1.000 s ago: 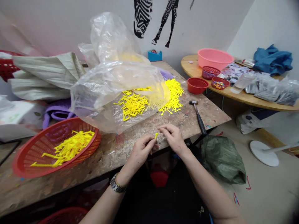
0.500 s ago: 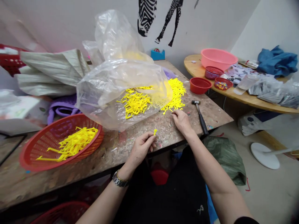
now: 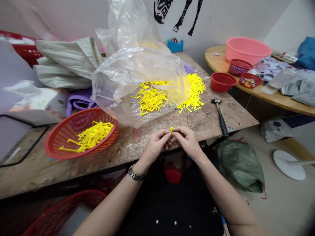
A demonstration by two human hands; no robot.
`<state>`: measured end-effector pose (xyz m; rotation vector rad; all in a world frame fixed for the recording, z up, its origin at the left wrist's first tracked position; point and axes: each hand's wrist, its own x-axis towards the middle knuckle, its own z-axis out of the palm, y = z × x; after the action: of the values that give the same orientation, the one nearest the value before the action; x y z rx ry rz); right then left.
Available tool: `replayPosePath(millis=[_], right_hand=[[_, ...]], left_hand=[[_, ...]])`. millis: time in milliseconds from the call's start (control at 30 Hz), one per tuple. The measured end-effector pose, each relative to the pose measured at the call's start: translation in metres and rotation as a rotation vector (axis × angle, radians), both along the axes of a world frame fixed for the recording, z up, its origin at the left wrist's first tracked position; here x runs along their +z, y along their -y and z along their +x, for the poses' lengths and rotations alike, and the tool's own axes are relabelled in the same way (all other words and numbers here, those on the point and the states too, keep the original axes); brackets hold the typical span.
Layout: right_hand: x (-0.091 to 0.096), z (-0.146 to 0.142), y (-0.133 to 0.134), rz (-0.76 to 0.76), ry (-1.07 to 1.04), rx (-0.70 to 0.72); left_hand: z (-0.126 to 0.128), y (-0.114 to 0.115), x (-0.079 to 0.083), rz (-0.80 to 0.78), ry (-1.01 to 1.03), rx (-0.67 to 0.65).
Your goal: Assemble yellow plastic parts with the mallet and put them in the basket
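The small yellow plastic piece (image 3: 171, 129) sits between the two hands, above the near edge of the desk (image 3: 236, 114); its knobbed end points up, the long axis looks near upright, and the lower part is hidden by fingers; the left hand (image 3: 156, 142) has its grip closed on the piece from the left; the right hand (image 3: 188, 141) meets it from the right, thumb and finger drawn in at its side, though I cannot tell whether that grip pinches anything; neither hand is nearer.

Beyond them, a loose yellow pile (image 3: 152, 100) lies at the mouth of the clear plastic bag (image 3: 137, 64), whose raised film covers the pile's back; a second yellow heap (image 3: 194, 93) lies at the bag's right edge; the red basket (image 3: 61, 131), holding more yellow pieces, stands to the left; the hammer (image 3: 222, 121) lies to the right, handle toward the near edge.
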<state>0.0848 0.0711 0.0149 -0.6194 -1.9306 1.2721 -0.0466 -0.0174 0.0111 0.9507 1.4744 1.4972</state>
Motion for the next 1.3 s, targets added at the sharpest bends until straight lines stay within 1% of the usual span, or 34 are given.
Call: replayPosePath(millis=[100, 233, 333, 367, 500, 633, 700, 733, 800, 867, 933, 1033, 1133, 1233, 1300], right_hand=[[-0.005, 0.000, 0.002, -0.096, -0.053, -0.031], [-0.010, 0.003, 0.001, -0.241, -0.104, -0.034], [-0.008, 0.007, 0.000, -0.294, -0.148, -0.061], [-0.007, 0.008, -0.001, -0.298, -0.162, -0.079], [-0.006, 0.012, -0.008, -0.287, -0.215, -0.137], [-0.012, 0.015, -0.017, -0.307, -0.280, -0.172], [-0.015, 0.016, -0.019, -0.313, -0.293, -0.182], [-0.017, 0.016, -0.020, -0.312, -0.299, -0.184], [-0.018, 0.017, -0.021, -0.308, -0.311, -0.188], [-0.018, 0.017, -0.021, -0.303, -0.314, -0.196], [-0.019, 0.017, -0.022, -0.284, -0.296, -0.214], [-0.021, 0.021, -0.024, -0.214, -0.230, -0.246], [-0.024, 0.027, -0.026, -0.093, -0.103, -0.272], [-0.026, 0.033, -0.028, 0.124, 0.065, -0.328], [-0.026, 0.037, -0.029, 0.253, 0.127, -0.353]], left_hand=[[0.001, 0.001, 0.001, -0.013, -0.104, -0.037], [0.005, 0.002, 0.004, -0.024, -0.218, -0.083], [0.004, 0.001, 0.006, -0.040, -0.261, -0.141], [0.002, 0.000, 0.007, -0.034, -0.301, -0.138], [-0.016, -0.009, 0.011, 0.037, -0.544, -0.021], [-0.045, -0.024, 0.017, 0.074, -0.849, 0.091], [-0.060, -0.033, 0.021, 0.020, -1.045, 0.144], [-0.068, -0.038, 0.023, -0.036, -1.135, 0.165], [-0.080, -0.047, 0.027, -0.185, -1.274, 0.193], [-0.090, -0.055, 0.030, -0.352, -1.370, 0.193], [-0.096, -0.062, 0.030, -0.497, -1.429, 0.174], [-0.102, -0.072, 0.027, -0.610, -1.452, 0.152], [-0.102, -0.080, 0.023, -0.643, -1.444, 0.152], [-0.101, -0.081, 0.021, -0.649, -1.445, 0.159], [-0.099, -0.078, 0.020, -0.610, -1.457, 0.173]])
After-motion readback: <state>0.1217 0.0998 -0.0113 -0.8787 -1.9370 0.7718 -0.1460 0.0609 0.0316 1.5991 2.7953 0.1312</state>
